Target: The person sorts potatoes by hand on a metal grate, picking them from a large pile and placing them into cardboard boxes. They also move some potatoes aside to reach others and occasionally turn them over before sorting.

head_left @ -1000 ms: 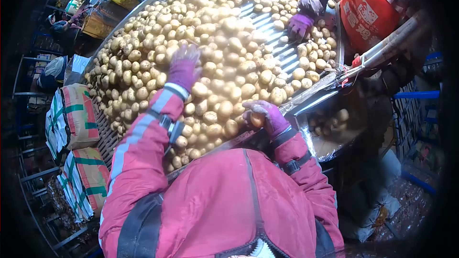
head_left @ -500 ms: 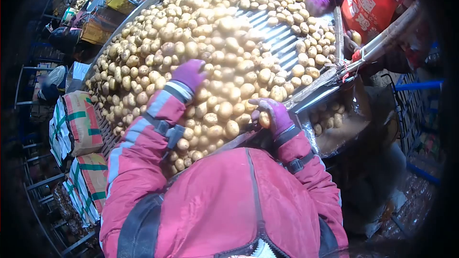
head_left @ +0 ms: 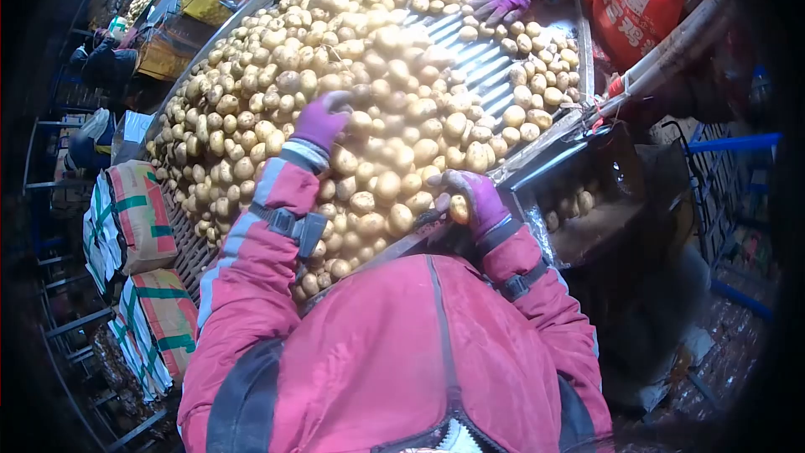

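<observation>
My left hand (head_left: 322, 121), in a purple glove, is over the pile of potatoes (head_left: 251, 92), its partly bent fingers pointing right and apart. I see nothing held in it. Near the table's front edge, my right hand (head_left: 480, 201), also gloved in purple, is closed around a potato (head_left: 459, 210). Loose potatoes lie just left of that hand. The pile covers much of a slatted metal sorting table (head_left: 480, 57), whose bars show at the right of the heap.
Across the table is a co-worker's purple-gloved hand (head_left: 503, 7) over potatoes, near a red bag (head_left: 637, 4). At my right, a bin (head_left: 579, 239) holds several potatoes. Taped cartons (head_left: 144, 216) stand at my left. A pole (head_left: 671, 42) slants along the table's right side.
My left hand has moved slightly up and left over the pile. My right hand stays near the edge with the potato. The co-worker's gloved hand has moved left and now has its fingers spread.
</observation>
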Demonstrator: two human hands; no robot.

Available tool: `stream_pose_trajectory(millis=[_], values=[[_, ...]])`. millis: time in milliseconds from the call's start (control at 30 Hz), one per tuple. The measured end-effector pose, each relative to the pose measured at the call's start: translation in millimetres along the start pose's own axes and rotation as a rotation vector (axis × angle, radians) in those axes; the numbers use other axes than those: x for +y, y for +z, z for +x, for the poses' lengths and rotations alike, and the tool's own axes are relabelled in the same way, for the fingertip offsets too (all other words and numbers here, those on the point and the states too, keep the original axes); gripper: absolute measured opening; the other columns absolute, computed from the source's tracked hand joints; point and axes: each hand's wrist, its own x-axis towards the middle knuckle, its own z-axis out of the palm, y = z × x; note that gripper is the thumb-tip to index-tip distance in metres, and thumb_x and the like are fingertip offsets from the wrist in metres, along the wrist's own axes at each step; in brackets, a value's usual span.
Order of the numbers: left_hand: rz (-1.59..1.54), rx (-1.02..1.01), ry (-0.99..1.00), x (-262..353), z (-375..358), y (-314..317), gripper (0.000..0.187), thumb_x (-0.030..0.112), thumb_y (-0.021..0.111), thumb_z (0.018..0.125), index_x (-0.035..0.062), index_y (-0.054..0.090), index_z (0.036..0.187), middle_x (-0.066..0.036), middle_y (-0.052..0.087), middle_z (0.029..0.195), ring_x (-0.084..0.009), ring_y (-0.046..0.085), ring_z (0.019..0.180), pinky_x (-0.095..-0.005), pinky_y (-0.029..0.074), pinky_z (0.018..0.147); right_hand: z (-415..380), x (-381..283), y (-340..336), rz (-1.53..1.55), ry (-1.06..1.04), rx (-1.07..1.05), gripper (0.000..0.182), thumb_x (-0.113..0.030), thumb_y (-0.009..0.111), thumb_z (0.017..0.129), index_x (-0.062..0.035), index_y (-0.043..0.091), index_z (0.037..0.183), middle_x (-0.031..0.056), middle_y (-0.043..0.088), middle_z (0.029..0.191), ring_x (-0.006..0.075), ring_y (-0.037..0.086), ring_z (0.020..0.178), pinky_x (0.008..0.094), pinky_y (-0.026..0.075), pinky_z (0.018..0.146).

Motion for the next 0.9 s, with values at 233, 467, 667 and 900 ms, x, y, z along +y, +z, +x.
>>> stream_pose_trajectory(millis=[233,467,667,900], values=[[0.451,-0.046,0.227,-14,-12,24,0.060,0.033,0.073,0.082,0.0047,0.059,0.133,-0.019,0.060,0.133,-0.0300,0.058,0.124,-0.0371,0.046,0.104,-6,11,-1,0.023,0.001,-0.003,0.041,-0.032,0.051,0.101,0.0027,0.068,0.114,0.0118,0.067,0.077,0.0196,0.063,0.070,0.0303,0.051,0.067],[-0.250,-0.083,-0.071,2,-9,32,0.060,0.017,0.075,0.083,0.0063,0.056,0.138,-0.008,0.069,0.109,-0.0157,0.065,0.097,-0.0290,0.054,0.085,-29,-13,-10,-0.205,-0.136,0.047,0.034,-0.021,0.046,0.103,0.0005,0.069,0.116,0.0107,0.070,0.085,0.0200,0.067,0.078,0.0316,0.054,0.075],[-0.600,-0.443,-0.015,107,-68,79,0.088,0.031,0.082,0.077,0.0006,0.041,0.148,-0.012,0.051,0.143,-0.0225,0.055,0.128,-0.0327,0.049,0.102,-58,-22,-38,0.167,0.080,-0.032,0.053,-0.009,0.069,0.084,-0.0031,0.056,0.134,0.0146,0.068,0.117,0.0270,0.067,0.103,0.0372,0.055,0.088],[-0.364,-0.853,0.088,166,-123,189,0.079,0.017,0.071,0.085,-0.0001,0.035,0.152,-0.017,0.045,0.150,-0.0225,0.039,0.141,-0.0341,0.029,0.117,-120,-32,-54,0.534,0.115,0.234,0.035,-0.032,0.053,0.102,-0.0007,0.063,0.116,0.0088,0.068,0.104,0.0168,0.064,0.089,0.0313,0.054,0.074]])
